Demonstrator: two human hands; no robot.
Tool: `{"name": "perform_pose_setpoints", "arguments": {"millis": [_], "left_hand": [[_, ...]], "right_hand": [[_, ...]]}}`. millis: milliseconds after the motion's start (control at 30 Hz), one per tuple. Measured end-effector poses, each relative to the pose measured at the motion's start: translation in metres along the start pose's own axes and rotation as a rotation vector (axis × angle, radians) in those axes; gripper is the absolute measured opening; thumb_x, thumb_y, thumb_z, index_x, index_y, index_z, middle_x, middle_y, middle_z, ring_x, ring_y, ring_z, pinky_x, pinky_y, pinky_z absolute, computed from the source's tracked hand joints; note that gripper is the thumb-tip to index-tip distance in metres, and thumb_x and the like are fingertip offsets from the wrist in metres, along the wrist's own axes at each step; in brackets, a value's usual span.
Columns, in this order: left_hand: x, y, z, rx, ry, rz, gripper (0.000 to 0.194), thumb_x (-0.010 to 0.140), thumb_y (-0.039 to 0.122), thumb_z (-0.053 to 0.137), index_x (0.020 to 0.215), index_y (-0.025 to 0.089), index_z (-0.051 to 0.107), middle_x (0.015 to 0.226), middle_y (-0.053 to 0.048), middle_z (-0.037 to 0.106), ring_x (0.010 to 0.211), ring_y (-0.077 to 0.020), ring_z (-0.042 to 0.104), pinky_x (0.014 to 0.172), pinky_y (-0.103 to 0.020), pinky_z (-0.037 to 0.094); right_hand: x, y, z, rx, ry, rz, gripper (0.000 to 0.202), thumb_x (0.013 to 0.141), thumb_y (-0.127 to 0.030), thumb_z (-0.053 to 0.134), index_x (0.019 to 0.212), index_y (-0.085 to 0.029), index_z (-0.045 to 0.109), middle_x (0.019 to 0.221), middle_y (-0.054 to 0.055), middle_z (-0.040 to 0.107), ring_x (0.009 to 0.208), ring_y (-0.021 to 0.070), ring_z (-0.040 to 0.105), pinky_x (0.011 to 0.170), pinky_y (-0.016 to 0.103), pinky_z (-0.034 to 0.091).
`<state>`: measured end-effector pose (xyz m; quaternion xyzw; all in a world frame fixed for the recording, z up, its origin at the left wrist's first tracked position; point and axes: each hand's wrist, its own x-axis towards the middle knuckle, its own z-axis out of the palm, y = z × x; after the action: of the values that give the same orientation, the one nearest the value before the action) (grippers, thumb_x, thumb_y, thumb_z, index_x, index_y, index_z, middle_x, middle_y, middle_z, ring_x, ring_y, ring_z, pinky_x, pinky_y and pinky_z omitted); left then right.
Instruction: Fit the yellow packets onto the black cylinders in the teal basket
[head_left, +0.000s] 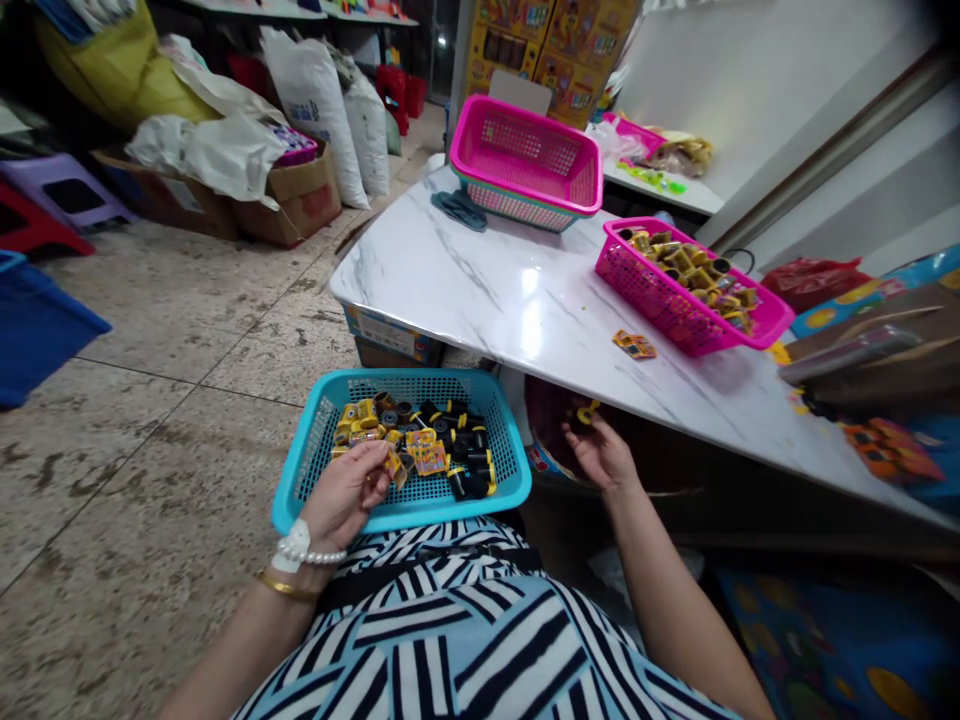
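Observation:
A turquoise plastic basket [405, 378] sits before my lap. Inside it lie black cylindrical pieces with yellow ends [472, 460], yellow printed pieces [360, 415] and a printed sticker sheet [427, 452]. My left hand [352, 490], over the basket's near left part, pinches a small yellow printed piece [396, 467]; its exact kind is unclear. Right of the basket, just below the table edge, my right hand [604, 455] holds a small yellow part [589, 411] with a round end at its fingertips. Shadow hides most of the space beneath that hand.
On the marble-patterned table [450, 270] stand a pink basket [690, 325] full of yellow and black pieces, and stacked baskets [525, 150]. A small printed sheet [634, 345] lies by the filled one. A blue bin [45, 330] and cardboard boxes [289, 205] are on the floor leftward.

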<state>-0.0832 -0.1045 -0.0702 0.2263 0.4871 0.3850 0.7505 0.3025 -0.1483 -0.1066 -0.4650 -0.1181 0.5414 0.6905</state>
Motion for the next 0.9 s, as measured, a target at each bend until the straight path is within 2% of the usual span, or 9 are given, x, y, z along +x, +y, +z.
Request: {"name": "perform_pose_setpoints", "arguments": {"millis": [100,167,333,500,567,667,733,833,900], "left_hand": [[-0.001,0.001,0.001,-0.006,0.010,-0.004,0.042,0.058,0.033,0.087,0.080,0.011,0.060,0.057,0.003,0.055,0.041,-0.0030,0.043,0.032,-0.011,0.020],[-0.002,0.001,0.002,-0.014,0.000,0.000,0.041,0.058,0.033,0.087,0.079,0.011,0.059,0.057,0.004,0.055,0.041,-0.0028,0.043,0.032,-0.011,0.020],[-0.001,-0.001,0.001,-0.035,-0.012,0.008,0.041,0.058,0.033,0.087,0.078,0.012,0.057,0.058,0.004,0.055,0.041,-0.0027,0.044,0.032,-0.011,0.020],[-0.001,-0.003,-0.001,-0.052,-0.003,0.003,0.037,0.063,0.031,0.084,0.080,0.012,0.057,0.057,0.004,0.055,0.041,-0.0030,0.044,0.033,-0.012,0.020],[-0.003,-0.003,-0.001,-0.058,-0.003,-0.001,0.036,0.065,0.030,0.083,0.081,0.012,0.057,0.057,0.004,0.055,0.041,-0.0030,0.045,0.033,-0.012,0.020],[-0.004,-0.002,0.000,-0.066,-0.008,0.001,0.035,0.065,0.030,0.083,0.081,0.012,0.057,0.058,0.004,0.055,0.041,-0.0030,0.046,0.033,-0.012,0.020],[-0.004,-0.001,0.001,-0.070,-0.014,0.007,0.035,0.065,0.029,0.083,0.080,0.012,0.056,0.058,0.004,0.055,0.041,-0.0028,0.045,0.033,-0.012,0.019],[-0.005,0.001,0.005,-0.067,-0.034,0.011,0.034,0.066,0.029,0.082,0.080,0.012,0.056,0.057,0.004,0.054,0.041,-0.0025,0.043,0.034,-0.012,0.019],[-0.007,0.002,0.009,-0.058,-0.050,0.011,0.033,0.068,0.029,0.081,0.081,0.012,0.057,0.057,0.004,0.053,0.041,-0.0027,0.043,0.034,-0.012,0.019]], "right_hand": [[-0.017,0.011,0.013,-0.039,-0.060,0.021,0.032,0.070,-0.014,0.072,0.101,-0.021,0.070,0.101,0.003,0.073,0.095,0.0195,0.068,0.082,0.035,0.058],[-0.027,0.015,0.025,-0.053,-0.117,0.057,0.033,0.071,-0.016,0.069,0.105,-0.020,0.071,0.102,0.006,0.073,0.098,0.0213,0.067,0.088,0.038,0.056],[-0.043,0.014,0.056,-0.011,-0.288,0.277,0.034,0.079,-0.028,0.058,0.109,-0.016,0.071,0.093,0.009,0.070,0.083,0.0195,0.064,0.071,0.033,0.055],[-0.043,0.017,0.072,0.023,-0.300,0.408,0.052,0.084,-0.060,0.054,0.101,-0.014,0.072,0.091,0.012,0.067,0.082,0.0212,0.062,0.066,0.032,0.056],[-0.041,0.021,0.073,-0.030,-0.263,0.378,0.039,0.081,-0.055,0.063,0.088,-0.017,0.071,0.087,0.009,0.067,0.078,0.0194,0.062,0.061,0.030,0.056],[-0.039,0.027,0.074,-0.104,-0.217,0.313,0.014,0.071,-0.027,0.076,0.079,-0.019,0.069,0.082,0.005,0.066,0.072,0.0148,0.061,0.052,0.022,0.052],[-0.040,0.032,0.078,-0.122,-0.210,0.278,0.018,0.065,-0.016,0.079,0.081,-0.018,0.070,0.081,0.004,0.066,0.070,0.0131,0.061,0.048,0.018,0.049],[-0.043,0.040,0.092,-0.136,-0.224,0.259,0.021,0.063,-0.013,0.080,0.082,-0.017,0.072,0.078,0.002,0.064,0.064,0.0113,0.058,0.041,0.015,0.044],[-0.046,0.042,0.104,-0.141,-0.251,0.289,0.019,0.068,-0.022,0.079,0.085,-0.016,0.073,0.076,0.003,0.063,0.060,0.0113,0.056,0.037,0.016,0.041]]}}
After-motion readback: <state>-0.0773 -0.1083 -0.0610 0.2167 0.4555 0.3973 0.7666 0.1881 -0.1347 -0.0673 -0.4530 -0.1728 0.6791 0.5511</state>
